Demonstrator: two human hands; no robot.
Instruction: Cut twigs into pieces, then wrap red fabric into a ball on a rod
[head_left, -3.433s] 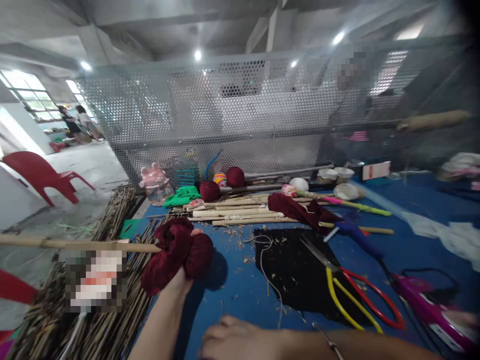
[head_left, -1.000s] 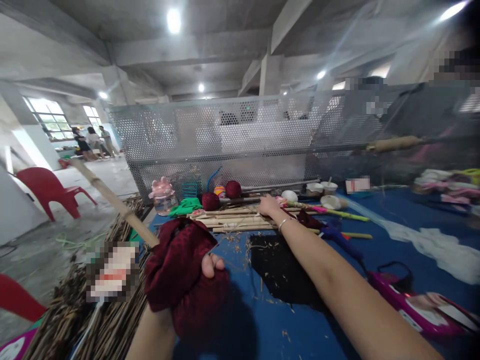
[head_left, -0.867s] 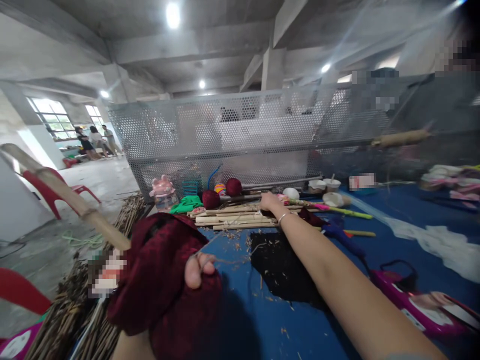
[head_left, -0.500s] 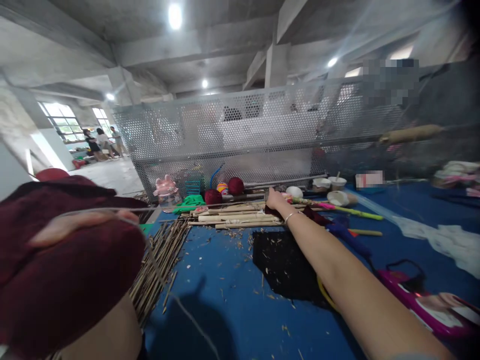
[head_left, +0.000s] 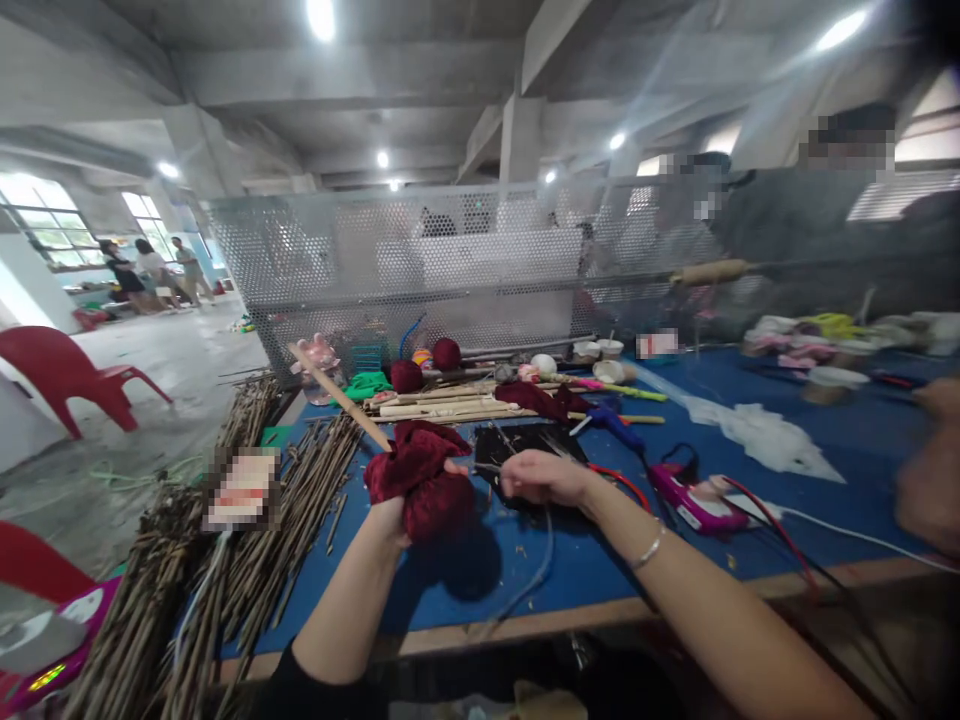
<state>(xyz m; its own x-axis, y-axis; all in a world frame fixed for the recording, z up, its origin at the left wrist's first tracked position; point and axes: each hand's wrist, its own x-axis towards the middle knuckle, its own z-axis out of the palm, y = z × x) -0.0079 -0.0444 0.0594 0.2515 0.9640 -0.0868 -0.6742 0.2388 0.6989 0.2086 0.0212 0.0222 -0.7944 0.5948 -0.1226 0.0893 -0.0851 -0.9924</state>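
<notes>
My left hand (head_left: 391, 518) is closed around a dark red velvety cloth bundle (head_left: 439, 505), most of its fingers hidden by the fabric. A pale bamboo stick (head_left: 345, 402) sticks out of the bundle toward the upper left. Just to the right, my right hand (head_left: 544, 476) has its fingers pinched together on a thin grey cord, which runs toward the bundle. A pale loop of cord (head_left: 546, 560) hangs below that hand. Under both hands lies the blue tabletop (head_left: 592, 560), with a black cloth (head_left: 536, 440) behind my right hand.
Thin brown stalks (head_left: 292, 510) lie piled on the left. Cut bamboo pieces (head_left: 442, 408), red balls (head_left: 446, 355) and a blue glue gun (head_left: 615, 425) are farther back. A magenta power strip (head_left: 697, 500) with cables stands right. A perforated metal screen (head_left: 322, 250) closes the back.
My left hand and the red bundle have moved from the near left to the table's middle. My right hand has come back from the far bamboo pile and now pinches the cord.
</notes>
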